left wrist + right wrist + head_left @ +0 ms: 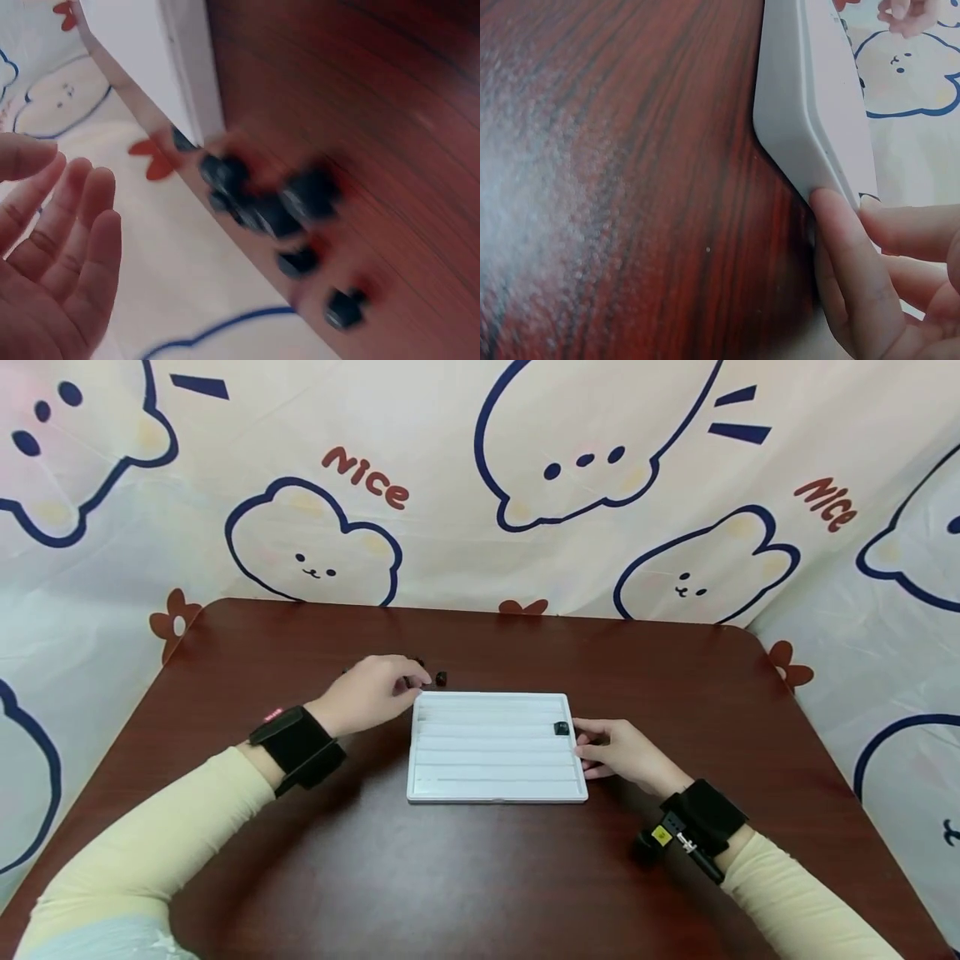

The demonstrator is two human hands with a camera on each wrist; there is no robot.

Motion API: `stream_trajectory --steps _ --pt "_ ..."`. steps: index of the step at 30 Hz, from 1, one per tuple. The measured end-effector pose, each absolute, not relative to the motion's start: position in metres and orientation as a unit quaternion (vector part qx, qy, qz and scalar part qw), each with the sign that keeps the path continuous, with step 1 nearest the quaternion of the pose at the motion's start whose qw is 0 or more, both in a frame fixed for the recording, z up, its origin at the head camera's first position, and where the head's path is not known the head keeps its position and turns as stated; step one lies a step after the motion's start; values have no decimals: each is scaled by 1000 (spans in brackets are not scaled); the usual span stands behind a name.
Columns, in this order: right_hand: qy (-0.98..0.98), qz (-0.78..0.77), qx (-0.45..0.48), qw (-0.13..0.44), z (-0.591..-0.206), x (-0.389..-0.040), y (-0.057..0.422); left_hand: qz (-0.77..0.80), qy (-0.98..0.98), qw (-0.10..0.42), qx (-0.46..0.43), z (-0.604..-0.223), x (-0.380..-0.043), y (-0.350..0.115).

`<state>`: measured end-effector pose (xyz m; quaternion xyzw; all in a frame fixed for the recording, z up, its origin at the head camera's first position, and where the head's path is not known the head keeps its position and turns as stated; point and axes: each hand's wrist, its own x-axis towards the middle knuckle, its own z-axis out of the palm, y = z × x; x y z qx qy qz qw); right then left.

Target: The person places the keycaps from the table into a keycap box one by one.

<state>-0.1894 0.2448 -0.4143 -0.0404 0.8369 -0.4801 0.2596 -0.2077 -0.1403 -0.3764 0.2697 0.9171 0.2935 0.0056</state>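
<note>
White tray (487, 757) lies at nine o'clock from my right hand (633, 753), which pinches its edge; my left hand (370, 692), relaxed, hovers by the tray's ten-o'clock corner, near black pieces (441, 678)

The tray (491, 757) is white, the pieces (441, 678) black, the table (495, 881) wood-grained red-brown, the backdrop (442, 552) cartoon-patterned
</note>
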Motion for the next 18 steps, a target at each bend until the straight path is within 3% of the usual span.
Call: stream_trajectory --steps 9,18 --pt "837 -481 -41 256 -406 -195 246 293 907 48 300 -383 -222 -187" --pt "834 -483 -37 262 -413 -190 244 259 938 61 223 -399 -215 -200"
